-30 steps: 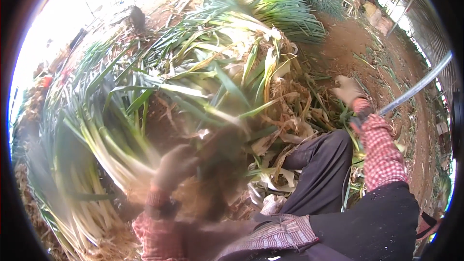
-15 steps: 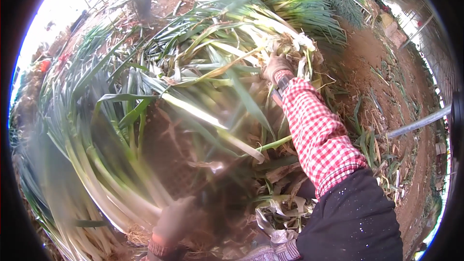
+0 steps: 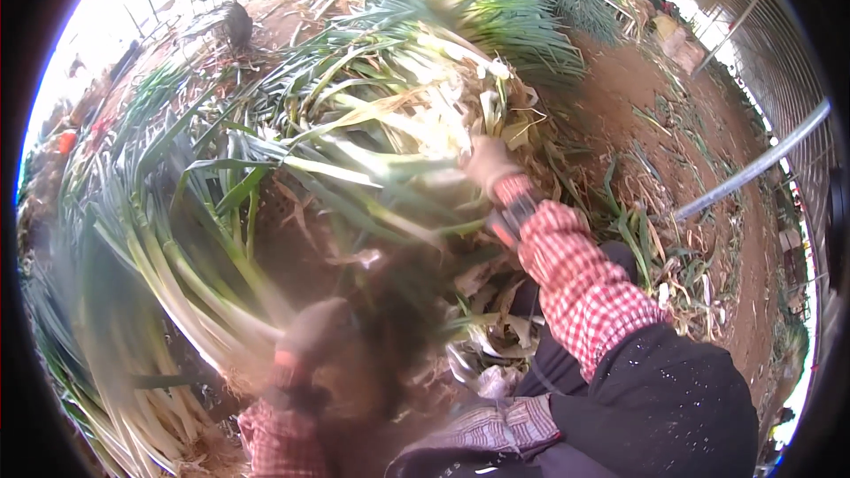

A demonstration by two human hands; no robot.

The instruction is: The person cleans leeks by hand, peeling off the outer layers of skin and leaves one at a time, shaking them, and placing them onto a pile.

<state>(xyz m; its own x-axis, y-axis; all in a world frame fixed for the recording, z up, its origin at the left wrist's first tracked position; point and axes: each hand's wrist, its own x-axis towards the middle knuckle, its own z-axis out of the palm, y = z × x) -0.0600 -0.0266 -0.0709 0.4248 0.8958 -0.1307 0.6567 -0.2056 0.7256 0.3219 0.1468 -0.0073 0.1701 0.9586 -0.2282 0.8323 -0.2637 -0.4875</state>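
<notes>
My right hand (image 3: 490, 166), in a glove, is closed on the pale end of a green onion stalk (image 3: 390, 166) at the near edge of a heap of long green onions (image 3: 416, 93). The stalk is smeared by motion. My left hand (image 3: 323, 329) is at the lower middle, beside the pale root ends of another bunch of green onions (image 3: 208, 305). Blur hides its fingers, so I cannot make out what they do. Both forearms wear red-and-white checked sleeves (image 3: 575, 288), and a dark band circles my right wrist.
More green onions (image 3: 496, 9) lie in a thick pile at the back. Stripped leaves (image 3: 491, 336) gather by my knees. A metal pole (image 3: 753, 164) slants in from the right over brown soil (image 3: 620, 88) littered with leaf scraps. A ribbed wall (image 3: 753, 26) curves at the far right.
My right hand has come nearer and slightly left, away from the heap's root ends, onto a stalk. My left hand has shifted up a little. The whole view has tilted slightly.
</notes>
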